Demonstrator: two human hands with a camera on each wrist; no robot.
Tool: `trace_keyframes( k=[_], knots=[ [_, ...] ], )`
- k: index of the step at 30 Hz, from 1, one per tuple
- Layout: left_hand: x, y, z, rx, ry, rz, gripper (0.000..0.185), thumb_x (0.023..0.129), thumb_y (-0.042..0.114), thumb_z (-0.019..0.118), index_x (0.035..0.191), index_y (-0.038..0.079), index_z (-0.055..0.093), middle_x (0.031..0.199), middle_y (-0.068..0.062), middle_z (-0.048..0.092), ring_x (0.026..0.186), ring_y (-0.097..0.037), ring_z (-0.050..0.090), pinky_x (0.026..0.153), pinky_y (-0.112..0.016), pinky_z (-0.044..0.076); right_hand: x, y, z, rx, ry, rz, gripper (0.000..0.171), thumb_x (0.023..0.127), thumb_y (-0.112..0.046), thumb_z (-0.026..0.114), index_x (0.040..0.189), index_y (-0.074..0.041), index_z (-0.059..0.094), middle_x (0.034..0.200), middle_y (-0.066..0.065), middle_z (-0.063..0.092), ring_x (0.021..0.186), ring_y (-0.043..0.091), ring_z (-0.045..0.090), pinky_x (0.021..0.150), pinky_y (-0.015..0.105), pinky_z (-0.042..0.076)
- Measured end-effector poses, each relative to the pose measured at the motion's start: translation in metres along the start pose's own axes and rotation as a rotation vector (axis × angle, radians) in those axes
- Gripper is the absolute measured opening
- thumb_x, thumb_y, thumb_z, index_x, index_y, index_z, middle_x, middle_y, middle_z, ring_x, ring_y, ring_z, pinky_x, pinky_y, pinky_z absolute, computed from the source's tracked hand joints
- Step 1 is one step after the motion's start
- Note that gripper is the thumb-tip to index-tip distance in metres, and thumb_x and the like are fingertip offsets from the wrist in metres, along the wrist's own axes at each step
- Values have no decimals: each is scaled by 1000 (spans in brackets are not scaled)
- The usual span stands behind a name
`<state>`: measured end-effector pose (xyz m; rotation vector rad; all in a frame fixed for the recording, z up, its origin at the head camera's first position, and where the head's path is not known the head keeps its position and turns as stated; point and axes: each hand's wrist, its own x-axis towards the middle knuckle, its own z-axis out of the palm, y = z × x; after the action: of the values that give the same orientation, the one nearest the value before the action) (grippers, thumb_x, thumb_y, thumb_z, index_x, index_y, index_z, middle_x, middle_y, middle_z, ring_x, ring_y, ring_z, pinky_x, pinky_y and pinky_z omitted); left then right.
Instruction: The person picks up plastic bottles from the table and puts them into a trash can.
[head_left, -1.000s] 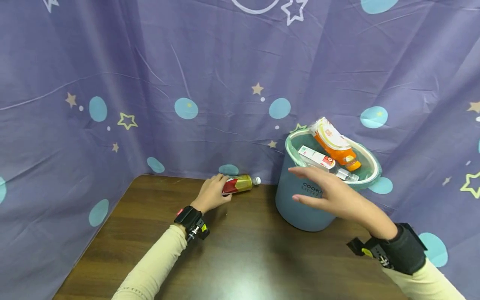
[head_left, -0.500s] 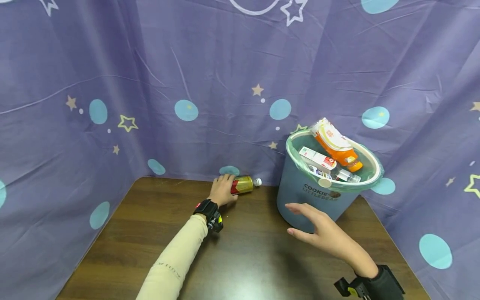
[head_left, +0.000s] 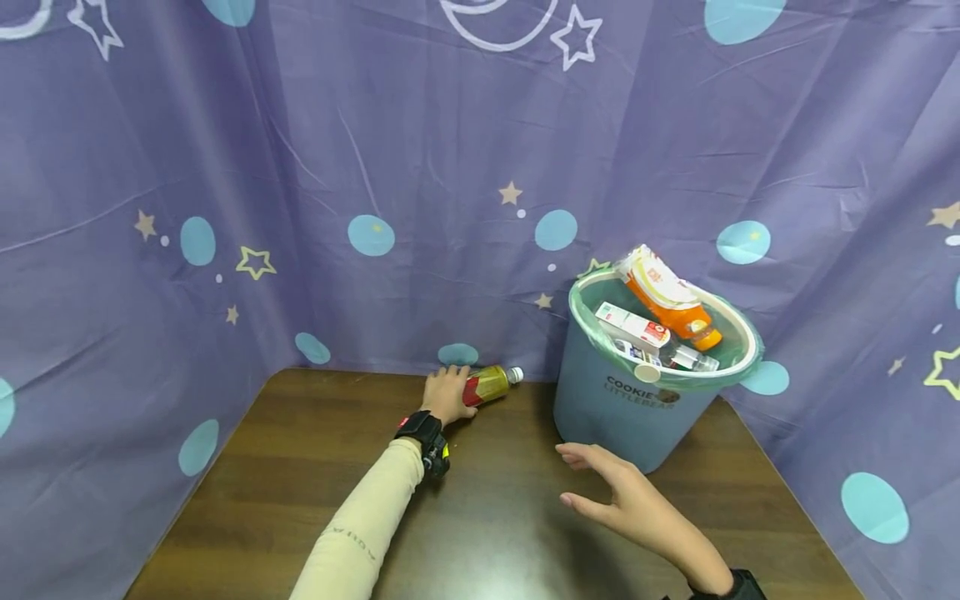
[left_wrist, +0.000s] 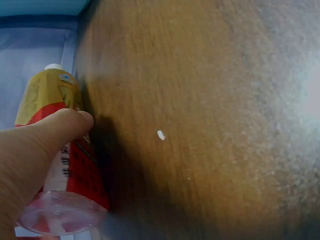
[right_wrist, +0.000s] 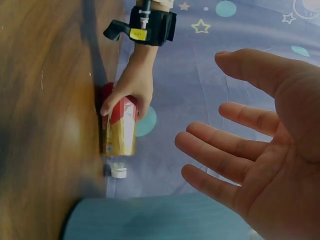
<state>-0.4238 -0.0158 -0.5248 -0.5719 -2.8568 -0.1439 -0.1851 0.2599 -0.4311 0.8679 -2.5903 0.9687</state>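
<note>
- A drink bottle (head_left: 491, 384) with a red and gold label lies on its side at the worktop's (head_left: 480, 517) far edge, against the purple curtain (head_left: 375, 167).
- The left hand (head_left: 446, 393) has closed its fingers (left_wrist: 60, 127) around the bottle's base.
- The right hand (head_left: 626, 500), fingers spread and empty, has dropped from the blue bin (head_left: 600, 408) to just above the worktop.

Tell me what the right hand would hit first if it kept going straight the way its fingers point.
Probably the bottle that the left hand holds by the curtain; the right hand points left past the bin. Depth is unclear.
</note>
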Motion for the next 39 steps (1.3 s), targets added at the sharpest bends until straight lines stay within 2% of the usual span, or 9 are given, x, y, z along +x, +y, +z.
trace_keyframes(
  k=[6, 11, 14, 17, 21, 28, 32, 36, 39],
  knots=[
    [-1, 1, 4, -22, 24, -26, 86, 69, 53, 89, 138, 13, 56, 125, -14, 65, 108, -35, 65, 85, -50, 56, -2, 2, 14, 33, 1, -1, 54, 89, -22, 80, 137, -15, 59, 128, -1, 69, 110, 10, 68, 91, 31, 58],
    [-9, 2, -2, -42, 26, -6, 81, 69, 52, 88, 133, 10, 59, 121, -14, 67, 102, -34, 68, 77, -48, 58, -2, 3, 20, 56, -26, 14, 52, 91, -26, 78, 138, -15, 59, 128, 2, 69, 109, 10, 68, 91, 31, 58],
    [-17, 2, -15, -62, 43, 28, 80, 69, 49, 88, 133, 10, 60, 118, -13, 68, 100, -33, 68, 75, -48, 58, 2, 2, 18, 48, -30, 9, 51, 91, -26, 78, 138, -16, 59, 129, 1, 69, 109, 10, 68, 91, 32, 58],
    [-26, 2, -34, -63, 100, 81, 80, 66, 46, 90, 132, 10, 62, 110, -11, 69, 94, -31, 68, 71, -46, 57, 10, -1, 12, 19, -28, -5, 51, 91, -26, 78, 137, -17, 59, 129, 0, 69, 108, 10, 68, 91, 33, 58],
    [-39, 3, -62, -11, 178, 154, 82, 62, 48, 90, 130, 13, 62, 102, -7, 68, 87, -26, 66, 65, -40, 56, 24, -5, 0, -32, -27, -32, 51, 90, -24, 79, 137, -15, 60, 130, -2, 68, 109, 12, 68, 91, 36, 58],
    [-70, 18, -104, 45, 265, 257, 81, 62, 53, 89, 129, 16, 62, 102, -4, 68, 86, -24, 67, 65, -37, 56, 55, -22, -18, -139, -38, -107, 55, 88, -22, 81, 138, -14, 60, 129, -2, 66, 115, 14, 65, 93, 40, 57],
    [-90, 31, -121, 46, 286, 309, 81, 61, 50, 91, 128, 15, 63, 101, -3, 68, 86, -24, 66, 68, -36, 56, 71, -32, -19, -236, -28, -148, 61, 83, -24, 86, 137, -10, 60, 127, 3, 66, 113, 17, 65, 92, 40, 57],
    [-108, 44, -134, 71, 309, 354, 80, 60, 50, 91, 126, 14, 64, 101, -3, 68, 87, -22, 66, 71, -34, 57, 81, -38, -14, -330, -42, -139, 71, 77, -30, 90, 137, -10, 60, 124, 6, 66, 103, 18, 65, 86, 40, 57],
    [-120, 52, -140, 102, 326, 372, 78, 61, 52, 89, 125, 14, 63, 100, -1, 69, 88, -20, 67, 73, -33, 57, 84, -41, -6, -394, -68, -133, 82, 71, -37, 94, 139, -11, 58, 127, 5, 64, 105, 20, 66, 89, 41, 57]
  ],
)
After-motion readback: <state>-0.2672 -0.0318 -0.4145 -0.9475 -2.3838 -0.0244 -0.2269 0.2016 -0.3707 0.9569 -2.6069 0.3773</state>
